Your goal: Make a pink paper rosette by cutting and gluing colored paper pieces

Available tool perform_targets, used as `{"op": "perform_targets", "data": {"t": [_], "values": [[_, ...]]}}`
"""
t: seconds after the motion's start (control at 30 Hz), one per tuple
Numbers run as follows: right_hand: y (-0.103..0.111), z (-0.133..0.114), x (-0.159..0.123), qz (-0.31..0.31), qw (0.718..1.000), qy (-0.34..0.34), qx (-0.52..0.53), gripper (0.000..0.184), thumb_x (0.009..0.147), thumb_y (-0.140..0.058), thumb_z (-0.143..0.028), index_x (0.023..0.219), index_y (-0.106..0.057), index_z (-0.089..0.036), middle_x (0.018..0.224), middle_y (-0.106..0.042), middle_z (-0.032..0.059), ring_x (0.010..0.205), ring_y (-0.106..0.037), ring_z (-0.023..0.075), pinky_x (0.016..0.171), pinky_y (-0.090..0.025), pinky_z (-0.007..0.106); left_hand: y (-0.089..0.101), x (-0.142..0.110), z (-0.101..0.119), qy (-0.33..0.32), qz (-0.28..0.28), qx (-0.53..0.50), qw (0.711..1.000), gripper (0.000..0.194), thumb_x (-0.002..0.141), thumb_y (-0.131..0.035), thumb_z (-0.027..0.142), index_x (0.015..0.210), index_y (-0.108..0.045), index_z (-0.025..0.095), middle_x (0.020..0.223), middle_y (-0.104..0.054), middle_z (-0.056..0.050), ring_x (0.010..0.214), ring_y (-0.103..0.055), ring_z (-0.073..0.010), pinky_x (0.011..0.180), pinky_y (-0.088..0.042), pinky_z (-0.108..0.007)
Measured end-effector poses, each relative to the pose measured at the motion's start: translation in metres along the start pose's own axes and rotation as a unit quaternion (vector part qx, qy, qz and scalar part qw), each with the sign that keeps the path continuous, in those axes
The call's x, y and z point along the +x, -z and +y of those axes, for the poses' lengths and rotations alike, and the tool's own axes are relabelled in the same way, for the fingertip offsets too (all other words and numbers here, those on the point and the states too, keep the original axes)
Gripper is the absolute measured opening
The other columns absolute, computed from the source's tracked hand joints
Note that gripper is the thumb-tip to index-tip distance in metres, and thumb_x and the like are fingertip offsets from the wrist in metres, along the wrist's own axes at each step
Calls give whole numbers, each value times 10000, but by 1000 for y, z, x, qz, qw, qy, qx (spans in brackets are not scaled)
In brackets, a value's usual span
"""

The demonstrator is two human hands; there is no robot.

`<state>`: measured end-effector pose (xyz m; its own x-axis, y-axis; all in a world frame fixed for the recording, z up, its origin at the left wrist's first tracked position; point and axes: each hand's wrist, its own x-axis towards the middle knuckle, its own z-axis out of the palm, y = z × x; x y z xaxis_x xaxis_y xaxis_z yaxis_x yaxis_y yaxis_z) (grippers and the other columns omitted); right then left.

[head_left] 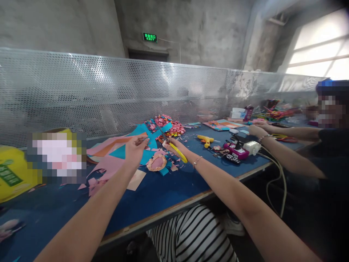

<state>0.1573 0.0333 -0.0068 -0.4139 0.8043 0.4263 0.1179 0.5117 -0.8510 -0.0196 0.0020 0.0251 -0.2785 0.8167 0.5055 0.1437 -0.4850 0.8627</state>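
Observation:
My left hand (135, 148) pinches a thin strip of coloured paper (144, 138) above the blue table (152, 196). My right hand (174, 146) is closed around yellow-handled scissors (178, 152), whose blades point up toward the strip and a teal paper piece (165, 127). Below the hands lie a round pink-and-orange paper flower (156, 162), pink and teal sheets (114, 151) and small offcuts. A bracelet is on my right wrist.
A pile of small paper flowers (167, 124) sits behind the hands. A yellow glue gun (205, 139), a pink device (236, 150) and a white power strip (252, 147) lie to the right. A co-worker's arms (275, 133) reach over the table at right. A perforated metal screen (109, 91) backs the table.

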Motion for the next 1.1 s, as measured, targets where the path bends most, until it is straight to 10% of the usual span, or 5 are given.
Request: {"op": "perform_targets", "data": {"t": [1.1], "values": [[-5,-5,-3,38,997,9,-68,272,763,-496,-460,783,-460,-192,642,-478,-23,611,-450,110,568,-370,239,-2,-1,2,-7,32,-1,999,225,562,-678,297,738,-609,175,697,-651,-19,621,-617,-141,501,-464,-229]]}}
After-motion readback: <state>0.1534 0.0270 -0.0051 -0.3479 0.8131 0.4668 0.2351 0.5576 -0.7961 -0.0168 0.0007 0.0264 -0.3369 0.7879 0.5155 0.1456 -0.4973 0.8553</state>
